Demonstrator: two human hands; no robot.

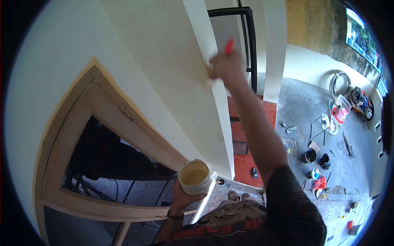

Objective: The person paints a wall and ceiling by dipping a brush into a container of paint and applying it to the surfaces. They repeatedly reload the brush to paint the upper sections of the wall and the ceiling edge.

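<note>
My left hand (182,200) is closed around a white paint tub (194,187) with cream-coloured paint inside, held upright low by the window frame. My right hand (230,69) is raised and gripping a paintbrush (229,46); its red end sticks up above the fist and is smeared by motion. The bristle end points left, at the corner of the cream wall (180,78). Blur hides whether the bristles touch the surface.
A brown wooden window frame (74,88) with dark glass is set in the wall at left. Right of the wall stands a black metal frame (251,45). Below right, a black bucket (310,155), a coiled hose (340,85) and several other items lie on the concrete floor (299,98).
</note>
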